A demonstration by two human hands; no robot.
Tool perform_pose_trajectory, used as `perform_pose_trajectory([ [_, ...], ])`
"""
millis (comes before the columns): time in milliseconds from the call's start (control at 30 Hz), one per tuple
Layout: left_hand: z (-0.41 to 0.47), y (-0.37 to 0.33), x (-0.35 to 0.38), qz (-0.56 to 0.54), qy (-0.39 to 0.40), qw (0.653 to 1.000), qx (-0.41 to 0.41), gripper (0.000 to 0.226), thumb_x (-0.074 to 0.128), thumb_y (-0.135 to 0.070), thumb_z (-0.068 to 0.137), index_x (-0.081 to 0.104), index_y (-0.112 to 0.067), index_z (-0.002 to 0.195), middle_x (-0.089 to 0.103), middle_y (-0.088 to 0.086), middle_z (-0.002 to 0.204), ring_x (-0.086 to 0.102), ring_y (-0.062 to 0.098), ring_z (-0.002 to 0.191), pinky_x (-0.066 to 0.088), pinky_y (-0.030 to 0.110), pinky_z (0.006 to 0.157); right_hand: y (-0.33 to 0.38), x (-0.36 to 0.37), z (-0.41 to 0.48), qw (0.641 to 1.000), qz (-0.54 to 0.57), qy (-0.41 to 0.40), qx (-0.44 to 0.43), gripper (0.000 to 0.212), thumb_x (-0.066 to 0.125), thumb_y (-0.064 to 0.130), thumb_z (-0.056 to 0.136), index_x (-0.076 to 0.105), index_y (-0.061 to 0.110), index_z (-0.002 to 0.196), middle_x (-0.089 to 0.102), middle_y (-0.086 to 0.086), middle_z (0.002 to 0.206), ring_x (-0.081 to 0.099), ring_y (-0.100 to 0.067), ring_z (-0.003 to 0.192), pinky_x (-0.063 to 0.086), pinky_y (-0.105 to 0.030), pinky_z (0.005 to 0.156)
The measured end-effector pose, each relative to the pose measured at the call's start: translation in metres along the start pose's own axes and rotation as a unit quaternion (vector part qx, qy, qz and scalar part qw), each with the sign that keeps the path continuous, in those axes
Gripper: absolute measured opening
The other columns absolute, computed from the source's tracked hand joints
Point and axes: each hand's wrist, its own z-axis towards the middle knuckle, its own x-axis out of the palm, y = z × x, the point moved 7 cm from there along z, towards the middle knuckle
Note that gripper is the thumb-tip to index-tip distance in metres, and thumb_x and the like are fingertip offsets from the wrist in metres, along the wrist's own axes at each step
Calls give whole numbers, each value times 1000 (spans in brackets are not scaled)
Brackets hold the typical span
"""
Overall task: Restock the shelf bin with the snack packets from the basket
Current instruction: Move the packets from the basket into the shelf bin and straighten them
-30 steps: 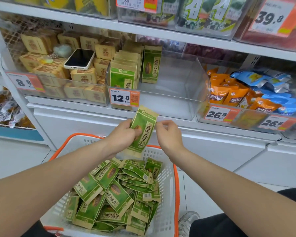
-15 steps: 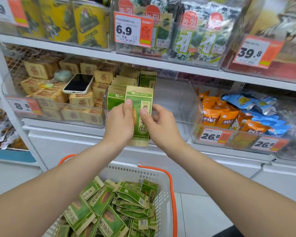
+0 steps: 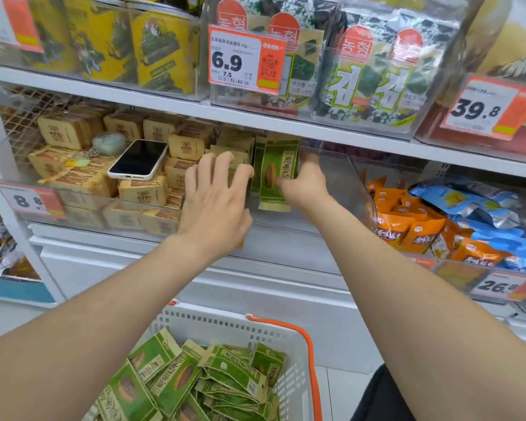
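- My right hand [image 3: 304,185] is pinching the upright packet [image 3: 272,177] by its right edge. The thumb is showing in front and the fingers are hidden behind.
- My left hand [image 3: 216,202] is lying open, fingers spread and barely bent, pressing back the row [image 3: 236,147] of packets already standing.
- The packet is standing inside the clear bin [image 3: 351,189], just right of that row. I cannot tell whether its foot is touching the floor.
- I am reading this as the placing step. The next move is calling for the right hand to let go while the left is steadying the row. After that comes a reach down to the basket [image 3: 308,338], where a heap [image 3: 225,378] of the same packets is waiting.
- Half a second ago both hands were holding the packet in front of the bin. Now it is sitting inside, and the left hand is pressing on the row instead.
- A phone [image 3: 137,159] is lying on tan packs [image 3: 143,189] in the next bin to the left.
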Motion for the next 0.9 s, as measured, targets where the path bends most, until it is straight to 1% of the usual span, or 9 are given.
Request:
perform_pose_trajectory([
  [67, 8, 1, 5, 26, 6, 1000, 9, 52, 67, -42, 81, 54, -18, 126, 48, 13, 136, 40, 42, 134, 33, 55, 108, -4, 11, 18, 999, -22, 18, 21, 61, 75, 20, 92, 43, 16, 143, 60, -7, 126, 59, -31, 124, 52, -36, 98],
  [200, 17, 8, 12, 43, -4, 999, 18, 43, 58, -47, 84, 52, -21, 117, 54, 7, 119, 48, 36, 116, 35, 53, 102, -12, 32, 48, 998, 7, 27, 48, 55, 78, 17, 89, 49, 17, 135, 60, -5, 126, 61, -26, 115, 53, -39, 103],
  [300, 18, 10, 16, 52, -15, 998, 27, 40, 56, -45, 83, 51, -21, 115, 53, 7, 114, 48, 37, 112, 35, 53, 100, -15, 45, 63, 999, 23, 28, 39, 45, 75, 11, 88, 50, 22, 124, 60, 1, 118, 62, -21, 105, 56, -38, 97],
  [367, 19, 9, 17, 54, -17, 998, 28, 40, 56, -44, 82, 52, -21, 115, 52, 7, 114, 47, 36, 111, 35, 53, 100, -20, 51, 73, 999, 35, 18, 36, 45, 70, 3, 83, 50, 21, 118, 63, -2, 112, 67, -27, 107, 58, -40, 93],
  [433, 19, 9, 18, 54, -17, 998, 30, 41, 56, -44, 82, 52, -22, 116, 52, 6, 114, 47, 36, 110, 36, 53, 100, -24, 52, 78, 999, 35, 14, 39, 46, 68, 2, 83, 51, 19, 122, 67, -6, 111, 69, -29, 104, 61, -40, 87],
  [567, 20, 8, 19, 52, -18, 998, 29, 41, 56, -43, 81, 51, -20, 115, 51, 8, 113, 46, 37, 108, 36, 53, 97, -33, 45, 77, 998, 21, 9, 57, 41, 64, 3, 87, 50, 15, 124, 66, -8, 114, 65, -27, 100, 52, -31, 76],
  [700, 20, 8, 18, 54, -12, 998, 29, 41, 56, -44, 81, 49, -19, 113, 50, 8, 113, 46, 38, 108, 36, 53, 96, -39, 54, 73, 996, -4, 39, 81, 38, 67, 8, 89, 47, 18, 120, 66, -10, 117, 66, -28, 102, 55, -35, 77],
  [767, 20, 8, 17, 53, -10, 998, 30, 41, 56, -43, 81, 49, -19, 114, 51, 8, 113, 46, 37, 108, 36, 53, 96, -38, 54, 74, 996, -5, 26, 85, 40, 73, 13, 89, 48, 16, 120, 66, -7, 119, 65, -26, 103, 57, -35, 81],
  [900, 19, 8, 16, 46, -4, 998, 33, 40, 55, -42, 81, 50, -21, 115, 51, 7, 113, 46, 37, 108, 36, 52, 97, -31, 50, 70, 996, -16, -5, 90, 67, 82, 33, 89, 41, 9, 136, 60, -10, 133, 62, -31, 118, 54, -37, 85],
])
